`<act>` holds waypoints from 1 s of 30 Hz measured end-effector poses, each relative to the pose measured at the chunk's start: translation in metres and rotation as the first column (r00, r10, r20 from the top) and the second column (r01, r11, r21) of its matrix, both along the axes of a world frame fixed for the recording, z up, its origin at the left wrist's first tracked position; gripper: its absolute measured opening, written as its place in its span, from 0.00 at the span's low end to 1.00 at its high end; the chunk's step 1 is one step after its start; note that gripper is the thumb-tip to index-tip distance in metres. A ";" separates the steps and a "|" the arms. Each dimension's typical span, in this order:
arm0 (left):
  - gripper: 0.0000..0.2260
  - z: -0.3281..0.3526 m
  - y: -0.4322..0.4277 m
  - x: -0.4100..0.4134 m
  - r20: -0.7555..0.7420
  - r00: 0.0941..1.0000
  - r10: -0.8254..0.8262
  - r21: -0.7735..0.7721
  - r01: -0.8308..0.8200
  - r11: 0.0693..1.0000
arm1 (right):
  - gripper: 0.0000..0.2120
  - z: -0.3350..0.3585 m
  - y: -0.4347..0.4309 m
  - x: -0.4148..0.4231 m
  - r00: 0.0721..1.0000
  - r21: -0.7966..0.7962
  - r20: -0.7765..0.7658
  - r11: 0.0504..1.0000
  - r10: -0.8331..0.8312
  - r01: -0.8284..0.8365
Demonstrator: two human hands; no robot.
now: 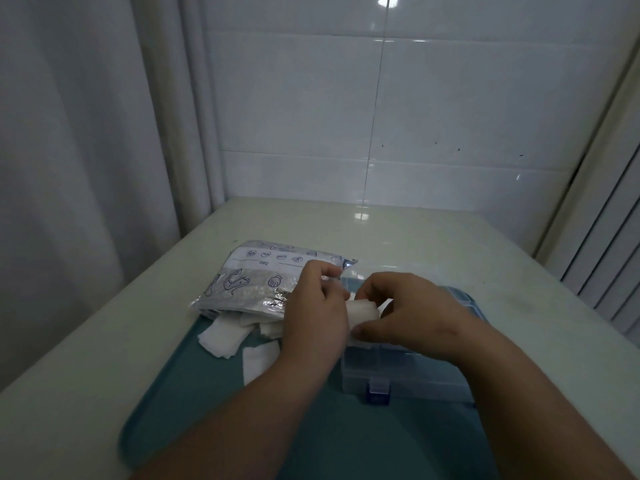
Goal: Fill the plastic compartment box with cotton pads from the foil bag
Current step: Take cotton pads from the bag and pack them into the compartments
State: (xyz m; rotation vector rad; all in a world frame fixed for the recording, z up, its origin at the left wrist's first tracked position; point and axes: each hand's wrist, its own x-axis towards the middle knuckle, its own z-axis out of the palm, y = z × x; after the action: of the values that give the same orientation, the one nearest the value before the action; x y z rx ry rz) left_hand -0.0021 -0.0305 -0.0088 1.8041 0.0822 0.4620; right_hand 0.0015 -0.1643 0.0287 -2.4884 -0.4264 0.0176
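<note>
Between the two hands, held just above the left end of the box, is a folded white cotton pad [363, 311]. Left hand [315, 306]: fingers curled in, pinching the pad's left edge, back of hand toward camera. Right hand [412, 313]: fingers curled over the top of the same pad, thumb underneath it, so both hands grip the one pad.

Directly below the right hand and its wrist is the plastic compartment box [398, 372], clear, sitting flat, with its blue latch [378, 393] on the side facing the person. The hands hide the compartments; cannot tell what is in them or how the lid stands.

Just left of and beyond the left hand lies the foil bag [263, 282], flat, printed side up with blue doodles, crinkled silver edge nearest the hand. The left hand's fingertips overlap the bag's right corner in view; contact unclear.

Left of the left wrist, loose pads [225, 336] spill from under the bag's near edge, a few overlapping, one more lying apart closer to the forearm.

Under both forearms is a teal tray [207, 410], carrying box, pads and the bag's near edge. Tray rests on a pale table [138, 306]. Beyond the hands is a white tiled wall [450, 98]; far left of the left hand, a curtain [86, 133].
</note>
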 end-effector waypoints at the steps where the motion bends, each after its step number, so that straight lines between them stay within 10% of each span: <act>1: 0.09 -0.001 0.000 0.000 -0.002 1.000 0.001 0.003 -0.001 1.000 | 0.16 0.000 0.000 0.000 1.000 0.005 -0.003 1.000 -0.004 0.004; 11: 0.08 0.004 -0.001 -0.003 0.036 0.999 -0.008 -0.014 0.008 1.000 | 0.20 0.012 -0.002 -0.005 0.996 0.158 -0.068 0.985 -0.051 0.061; 19: 0.07 0.005 -0.001 -0.003 -0.005 1.000 -0.030 -0.051 0.030 0.998 | 0.20 0.007 0.000 -0.006 0.998 -0.111 -0.048 0.993 -0.044 0.038; 30: 0.06 0.004 -0.001 -0.002 0.008 1.000 -0.022 -0.057 0.022 0.998 | 0.14 0.005 0.006 -0.008 0.999 -0.100 -0.041 0.995 -0.004 0.000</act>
State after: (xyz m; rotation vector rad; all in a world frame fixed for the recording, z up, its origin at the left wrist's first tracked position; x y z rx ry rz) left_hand -0.0044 -0.0318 -0.0052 1.7457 0.0700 0.4459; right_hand -0.0062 -0.1584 0.0338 -2.5818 -0.4148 0.0918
